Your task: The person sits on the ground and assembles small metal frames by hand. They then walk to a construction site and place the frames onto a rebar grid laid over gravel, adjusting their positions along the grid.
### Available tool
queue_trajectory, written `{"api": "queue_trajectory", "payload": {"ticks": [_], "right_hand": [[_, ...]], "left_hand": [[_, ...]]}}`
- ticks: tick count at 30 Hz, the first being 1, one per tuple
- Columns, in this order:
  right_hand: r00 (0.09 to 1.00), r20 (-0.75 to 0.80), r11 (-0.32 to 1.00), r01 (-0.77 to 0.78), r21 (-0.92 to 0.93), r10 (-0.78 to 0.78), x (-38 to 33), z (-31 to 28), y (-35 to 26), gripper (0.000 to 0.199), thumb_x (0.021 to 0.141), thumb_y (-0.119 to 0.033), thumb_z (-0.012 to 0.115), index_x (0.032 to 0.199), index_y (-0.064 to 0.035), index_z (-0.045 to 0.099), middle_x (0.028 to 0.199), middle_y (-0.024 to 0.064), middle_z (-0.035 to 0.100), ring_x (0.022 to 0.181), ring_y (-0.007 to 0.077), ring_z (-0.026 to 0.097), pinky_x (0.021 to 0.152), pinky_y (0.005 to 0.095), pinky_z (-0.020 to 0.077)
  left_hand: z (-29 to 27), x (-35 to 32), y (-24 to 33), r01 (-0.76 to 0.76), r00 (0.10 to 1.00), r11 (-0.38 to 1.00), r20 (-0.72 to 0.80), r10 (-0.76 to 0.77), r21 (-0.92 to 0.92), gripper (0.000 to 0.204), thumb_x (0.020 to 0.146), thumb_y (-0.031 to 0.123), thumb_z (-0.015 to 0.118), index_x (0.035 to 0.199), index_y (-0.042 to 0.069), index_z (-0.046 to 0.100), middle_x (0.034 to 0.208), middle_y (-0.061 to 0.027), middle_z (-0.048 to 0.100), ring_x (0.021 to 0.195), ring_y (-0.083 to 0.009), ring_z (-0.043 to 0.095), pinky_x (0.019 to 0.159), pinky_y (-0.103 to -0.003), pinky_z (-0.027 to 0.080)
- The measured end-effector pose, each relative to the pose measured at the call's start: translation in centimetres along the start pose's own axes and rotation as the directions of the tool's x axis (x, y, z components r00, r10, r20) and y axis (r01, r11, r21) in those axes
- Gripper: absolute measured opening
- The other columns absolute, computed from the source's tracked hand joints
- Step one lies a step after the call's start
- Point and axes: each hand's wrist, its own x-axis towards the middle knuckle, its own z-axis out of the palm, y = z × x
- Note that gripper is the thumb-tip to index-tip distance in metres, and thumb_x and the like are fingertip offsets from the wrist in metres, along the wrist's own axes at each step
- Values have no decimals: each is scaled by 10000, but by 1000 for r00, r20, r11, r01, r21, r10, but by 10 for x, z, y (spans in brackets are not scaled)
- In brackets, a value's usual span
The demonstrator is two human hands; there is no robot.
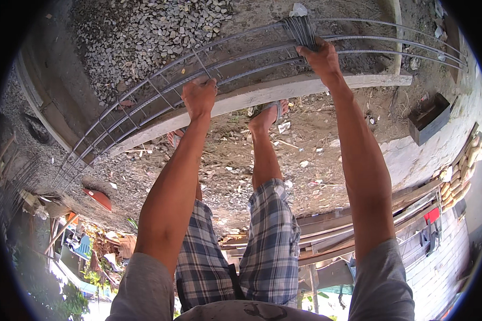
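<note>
Long ribbed steel bars (251,53) run in a cage across the view, joined at left by thin square stirrups (154,85). My left hand (199,98) is closed at the near bar, where a stirrup (201,61) crosses; its fingertips seem to pinch that stirrup, though the grip is partly hidden. Farther right, a tight bundle of stirrups (301,32) sits bunched around the bars. My right hand (322,61) is wrapped on the near end of this bundle.
A concrete edge (262,95) runs between me and the cage, with my sandalled foot (268,115) beside it. Gravel (144,43) is heaped beyond at left. A grey open box (429,119) stands at right, and stacked planks (326,235) lie behind me.
</note>
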Motion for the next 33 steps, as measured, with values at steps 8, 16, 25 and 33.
{"api": "queue_trajectory", "payload": {"ticks": [8,16,25,33], "right_hand": [[993,90,989,64,131,-76,-11,60,-11,756,736,-370,814,1312,67,593,1095,257,713,1038,344,699,899,394,536],[987,103,988,130,-83,-121,-23,61,-44,697,800,-399,791,1260,92,610,910,226,728,869,326,722,809,426,546],[980,112,973,181,-145,-166,-22,50,-53,577,775,-375,784,1205,-5,684,962,250,723,971,394,706,858,464,544],[984,151,973,126,-194,-97,-11,41,-43,619,777,-375,786,1273,-31,649,1003,231,724,999,395,697,848,475,548]], "left_hand": [[-11,-66,7,-122,991,928,2,130,353,492,881,184,766,1276,-77,635,928,-183,746,806,-234,690,829,-313,564],[-49,-255,-40,56,900,991,424,-102,119,581,971,267,654,1443,-19,473,1392,-265,549,1176,-349,639,954,-405,553],[-31,-399,-15,-472,688,872,673,272,131,532,920,257,709,1399,109,530,1443,-140,529,1399,-340,448,1187,-631,197],[-19,-396,-52,-595,637,791,685,353,146,495,875,248,751,1327,142,579,1395,-75,557,1386,-301,454,1188,-655,174]]}}
